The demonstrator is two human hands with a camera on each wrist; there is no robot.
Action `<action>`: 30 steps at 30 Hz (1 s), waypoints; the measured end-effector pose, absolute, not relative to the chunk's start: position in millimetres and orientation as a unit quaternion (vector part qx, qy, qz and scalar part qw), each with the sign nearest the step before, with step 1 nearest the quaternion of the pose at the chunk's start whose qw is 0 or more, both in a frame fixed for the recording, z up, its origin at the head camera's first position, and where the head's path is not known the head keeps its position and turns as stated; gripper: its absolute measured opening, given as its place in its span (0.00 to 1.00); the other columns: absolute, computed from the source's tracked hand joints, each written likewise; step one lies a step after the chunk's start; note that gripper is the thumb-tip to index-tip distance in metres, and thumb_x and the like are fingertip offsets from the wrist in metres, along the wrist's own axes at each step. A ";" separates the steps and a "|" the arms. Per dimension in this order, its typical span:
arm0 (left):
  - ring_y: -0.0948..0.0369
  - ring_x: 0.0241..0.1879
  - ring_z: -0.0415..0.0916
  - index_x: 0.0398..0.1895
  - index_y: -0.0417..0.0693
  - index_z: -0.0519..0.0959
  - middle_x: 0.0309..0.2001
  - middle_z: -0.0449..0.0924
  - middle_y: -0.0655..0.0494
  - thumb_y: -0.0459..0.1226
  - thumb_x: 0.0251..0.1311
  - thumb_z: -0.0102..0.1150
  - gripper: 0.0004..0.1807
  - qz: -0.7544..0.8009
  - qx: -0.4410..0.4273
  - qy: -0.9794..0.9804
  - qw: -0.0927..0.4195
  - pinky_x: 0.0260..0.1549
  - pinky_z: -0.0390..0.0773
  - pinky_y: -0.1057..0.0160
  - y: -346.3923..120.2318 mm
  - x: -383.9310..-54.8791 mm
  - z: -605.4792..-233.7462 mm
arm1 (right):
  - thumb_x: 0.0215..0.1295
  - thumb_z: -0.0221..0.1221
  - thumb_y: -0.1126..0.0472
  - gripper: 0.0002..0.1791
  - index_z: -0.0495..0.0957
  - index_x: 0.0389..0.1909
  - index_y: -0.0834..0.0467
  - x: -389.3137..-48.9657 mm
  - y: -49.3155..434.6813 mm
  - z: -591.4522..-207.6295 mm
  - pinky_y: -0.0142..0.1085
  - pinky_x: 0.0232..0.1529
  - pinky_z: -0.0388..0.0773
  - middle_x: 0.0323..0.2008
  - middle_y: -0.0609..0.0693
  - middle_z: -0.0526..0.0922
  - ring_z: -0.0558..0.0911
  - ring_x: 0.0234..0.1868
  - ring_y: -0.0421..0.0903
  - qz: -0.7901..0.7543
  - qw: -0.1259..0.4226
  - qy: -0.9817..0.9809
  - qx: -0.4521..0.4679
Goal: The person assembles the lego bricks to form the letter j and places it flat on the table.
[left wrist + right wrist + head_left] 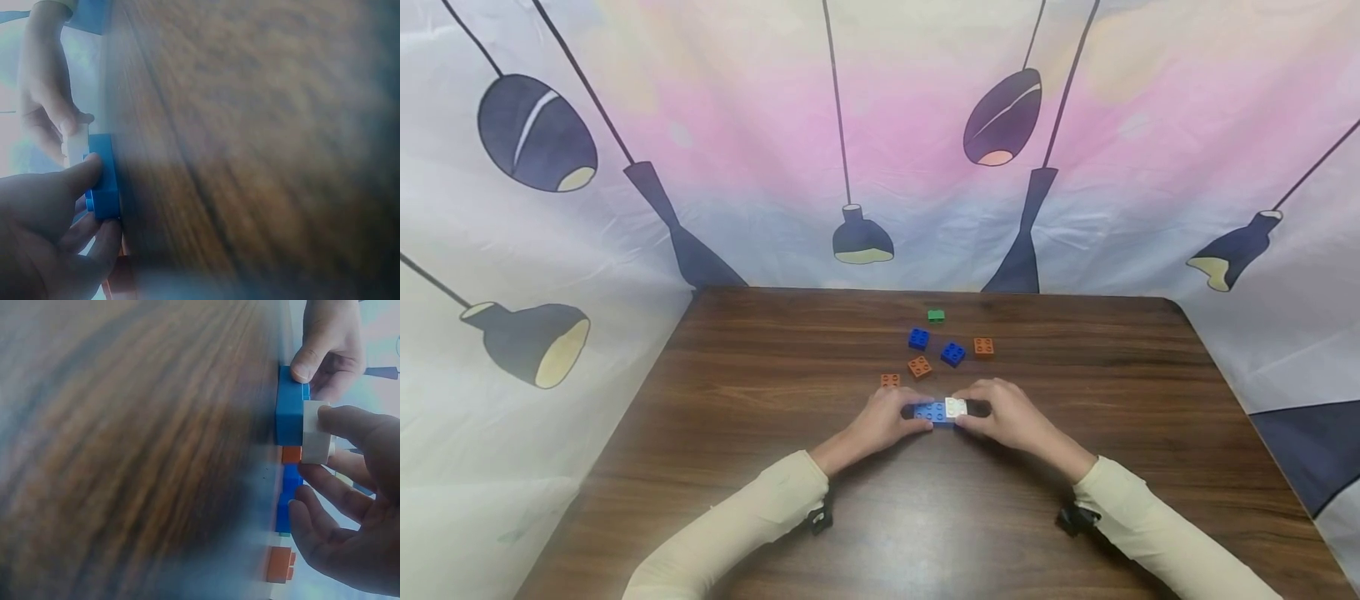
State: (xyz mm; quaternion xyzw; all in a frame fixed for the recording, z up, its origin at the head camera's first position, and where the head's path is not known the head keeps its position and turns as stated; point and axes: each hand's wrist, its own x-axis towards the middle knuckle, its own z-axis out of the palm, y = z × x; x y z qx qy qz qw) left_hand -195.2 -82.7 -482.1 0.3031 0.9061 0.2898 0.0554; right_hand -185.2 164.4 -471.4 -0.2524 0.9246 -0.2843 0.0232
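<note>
A long light-blue toy brick (929, 412) lies at the middle of the table, studs up. My left hand (883, 417) pinches it near its left end, thumb on the near side and fingers on the far side. On the brick's right end sits a white square brick (956, 407). My right hand (1007, 412) holds this white brick between thumb and fingers. In the right wrist view the white brick (316, 432) rests against the studded side of the blue one (289, 412) and overhangs its end slightly.
Beyond the hands lie loose bricks: orange ones (919, 367) (983, 347), another orange brick (890, 381) beside the left fingers, dark blue ones (918, 338) (953, 354), and a small green brick (936, 317) farthest back. A printed cloth (790, 167) hangs behind the wooden table (760, 367).
</note>
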 end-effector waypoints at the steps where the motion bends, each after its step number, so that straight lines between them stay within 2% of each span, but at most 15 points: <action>1: 0.59 0.54 0.81 0.61 0.47 0.82 0.55 0.86 0.54 0.45 0.63 0.70 0.24 0.290 0.302 0.906 0.056 0.56 0.76 0.55 -82.5 -195.2 -482.0 | 0.63 0.71 0.51 0.20 0.86 0.54 0.54 -185.5 164.7 -471.8 0.50 0.51 0.79 0.48 0.47 0.88 0.83 0.49 0.48 -0.287 0.024 0.924 -0.253; 7: 0.60 0.53 0.81 0.61 0.48 0.82 0.55 0.86 0.55 0.45 0.63 0.70 0.24 0.290 0.299 0.907 0.062 0.56 0.75 0.55 -83.0 -195.4 -483.2 | 0.59 0.73 0.48 0.25 0.84 0.55 0.53 -188.7 164.8 -472.8 0.55 0.58 0.76 0.50 0.46 0.87 0.83 0.54 0.49 -0.313 0.044 0.916 -0.246; 14: 0.60 0.53 0.81 0.61 0.47 0.82 0.55 0.86 0.55 0.45 0.64 0.70 0.24 0.291 0.303 0.905 0.061 0.55 0.76 0.57 -83.1 -195.7 -483.0 | 0.55 0.76 0.47 0.29 0.83 0.57 0.54 -193.4 159.1 -475.2 0.47 0.52 0.80 0.48 0.46 0.87 0.83 0.49 0.45 -0.320 0.059 0.913 -0.246; 25: 0.63 0.49 0.82 0.60 0.48 0.83 0.52 0.87 0.56 0.45 0.63 0.71 0.23 0.293 0.307 0.904 0.060 0.49 0.75 0.59 -83.5 -196.9 -483.0 | 0.51 0.78 0.50 0.26 0.85 0.51 0.54 -195.5 153.2 -479.5 0.41 0.44 0.81 0.45 0.48 0.88 0.83 0.44 0.43 -0.333 0.070 0.911 -0.233; 30: 0.62 0.50 0.81 0.59 0.48 0.83 0.53 0.87 0.57 0.45 0.63 0.71 0.23 0.294 0.306 0.903 0.061 0.51 0.74 0.58 -84.0 -197.0 -484.1 | 0.51 0.78 0.51 0.24 0.86 0.49 0.54 -195.9 150.7 -480.8 0.41 0.44 0.80 0.43 0.47 0.88 0.82 0.42 0.42 -0.330 0.070 0.914 -0.226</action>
